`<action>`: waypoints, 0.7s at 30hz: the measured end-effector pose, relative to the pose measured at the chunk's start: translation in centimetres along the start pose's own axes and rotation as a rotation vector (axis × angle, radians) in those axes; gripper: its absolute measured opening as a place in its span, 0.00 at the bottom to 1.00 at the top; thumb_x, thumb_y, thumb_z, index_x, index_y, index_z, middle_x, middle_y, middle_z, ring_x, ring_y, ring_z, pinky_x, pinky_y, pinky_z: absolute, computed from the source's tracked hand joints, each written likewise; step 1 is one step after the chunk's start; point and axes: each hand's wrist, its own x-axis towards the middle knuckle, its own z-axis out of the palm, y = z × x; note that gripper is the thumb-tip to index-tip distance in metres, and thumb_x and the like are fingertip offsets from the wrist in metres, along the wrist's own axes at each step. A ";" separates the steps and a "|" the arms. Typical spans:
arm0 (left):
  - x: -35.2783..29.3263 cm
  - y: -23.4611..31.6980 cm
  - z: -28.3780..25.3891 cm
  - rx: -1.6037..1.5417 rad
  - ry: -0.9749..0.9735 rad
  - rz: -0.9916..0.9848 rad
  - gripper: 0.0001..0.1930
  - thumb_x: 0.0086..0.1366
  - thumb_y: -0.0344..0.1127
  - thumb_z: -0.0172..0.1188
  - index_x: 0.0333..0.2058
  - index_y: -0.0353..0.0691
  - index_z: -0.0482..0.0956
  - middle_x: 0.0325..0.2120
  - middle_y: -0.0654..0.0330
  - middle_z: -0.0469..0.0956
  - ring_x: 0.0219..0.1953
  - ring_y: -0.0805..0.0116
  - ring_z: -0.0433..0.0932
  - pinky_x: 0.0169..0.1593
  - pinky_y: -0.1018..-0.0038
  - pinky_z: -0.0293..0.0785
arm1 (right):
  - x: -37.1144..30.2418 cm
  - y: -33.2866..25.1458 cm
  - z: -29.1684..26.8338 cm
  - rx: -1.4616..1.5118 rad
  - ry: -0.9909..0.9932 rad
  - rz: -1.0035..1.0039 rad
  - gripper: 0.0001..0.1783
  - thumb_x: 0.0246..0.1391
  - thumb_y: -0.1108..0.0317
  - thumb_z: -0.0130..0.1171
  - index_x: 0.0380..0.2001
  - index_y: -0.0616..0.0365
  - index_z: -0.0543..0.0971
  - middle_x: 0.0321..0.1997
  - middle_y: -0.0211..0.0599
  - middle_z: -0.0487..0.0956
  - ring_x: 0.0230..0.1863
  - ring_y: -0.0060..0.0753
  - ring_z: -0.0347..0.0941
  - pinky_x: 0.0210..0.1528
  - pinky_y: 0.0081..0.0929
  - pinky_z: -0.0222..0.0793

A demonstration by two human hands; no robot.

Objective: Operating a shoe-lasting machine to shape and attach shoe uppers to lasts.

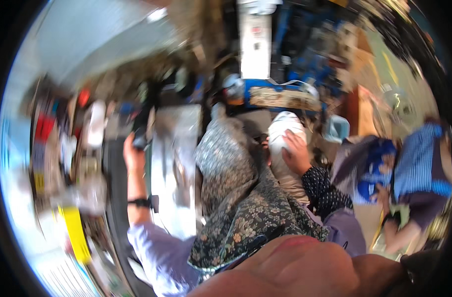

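Observation:
At the left, my left hand (132, 152) is closed round a dark, blurred object (141, 141) beside a pale metal-looking panel (174, 163). A dark band circles that wrist. My right hand (296, 152) lies with its fingers spread on a white rounded thing (286, 124) with a beige lower part, whose kind I cannot make out. Dark floral cloth (250, 218) covers my lap, between my two arms. A small patch of skin colour shows at the left side of the white thing; what it belongs to is unclear.
Another person (419, 168) sits close at my right, one hand by blue cloth. A light-blue container (336, 128) and a brown box (359, 111) stand beyond. Ahead is a blue machine part (265, 86). Cluttered shelves (77, 128) and a yellow item (76, 232) are at the left.

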 end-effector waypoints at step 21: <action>-1.2 2.2 8.4 0.500 -0.045 0.193 0.24 0.65 0.47 0.59 0.56 0.42 0.75 0.46 0.57 0.81 0.47 0.59 0.80 0.55 0.64 0.75 | -6.2 -1.3 -5.5 -0.109 0.063 0.133 0.32 0.40 0.68 0.66 0.55 0.53 0.77 0.61 0.36 0.75 0.53 0.43 0.70 0.56 0.40 0.69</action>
